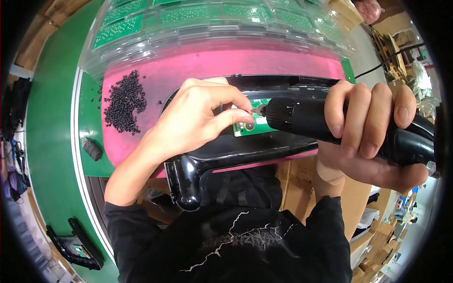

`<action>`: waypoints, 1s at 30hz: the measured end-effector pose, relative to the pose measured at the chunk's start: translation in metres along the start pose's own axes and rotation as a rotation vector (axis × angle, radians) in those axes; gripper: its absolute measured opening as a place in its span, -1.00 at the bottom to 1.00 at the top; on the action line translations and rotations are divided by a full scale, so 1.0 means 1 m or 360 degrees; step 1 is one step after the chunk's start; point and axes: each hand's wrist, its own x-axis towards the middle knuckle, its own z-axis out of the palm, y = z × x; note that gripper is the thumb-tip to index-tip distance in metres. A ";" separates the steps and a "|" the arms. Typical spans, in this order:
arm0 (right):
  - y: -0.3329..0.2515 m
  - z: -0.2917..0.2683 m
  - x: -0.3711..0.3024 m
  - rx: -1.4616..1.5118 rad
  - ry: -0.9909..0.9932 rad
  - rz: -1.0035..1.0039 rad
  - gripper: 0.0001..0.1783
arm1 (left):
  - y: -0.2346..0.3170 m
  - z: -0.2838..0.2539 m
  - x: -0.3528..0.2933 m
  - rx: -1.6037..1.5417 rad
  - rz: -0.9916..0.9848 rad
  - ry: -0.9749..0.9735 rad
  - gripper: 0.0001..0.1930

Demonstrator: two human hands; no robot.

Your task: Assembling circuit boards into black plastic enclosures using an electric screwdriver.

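My right hand (373,122) is wrapped round a black electric screwdriver (302,118), held almost level with its tip pointing left. At that tip, my left hand (196,111) has thumb and forefinger pinched together; whatever sits between them is too small to make out. Below the fingertips lies a green circuit board (258,130), partly covered by the screwdriver and the left hand. The board rests inside a glossy black plastic housing (231,152), whose rounded arm juts toward me at the lower left.
A pink mat (188,61) lies under the housing. Small black screws (125,104) are heaped on its left side. Clear plastic trays (222,35) of green boards stand behind. A dark lump (92,149) and another black housing (75,247) lie on green surfaces at left.
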 end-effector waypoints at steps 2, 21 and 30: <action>-0.001 0.002 0.000 -0.0022 0.0011 -0.0006 -0.36 | 0.002 0.004 0.002 -0.0031 -0.0027 0.0044 -0.88; -0.003 0.005 0.010 -0.0024 -0.0176 0.0067 -0.29 | 0.007 0.008 0.005 0.0585 0.0689 0.0369 -0.82; 0.023 0.012 -0.007 -0.0304 0.0340 0.0351 -0.23 | 0.006 -0.009 0.000 0.0194 -0.0054 0.0567 -0.93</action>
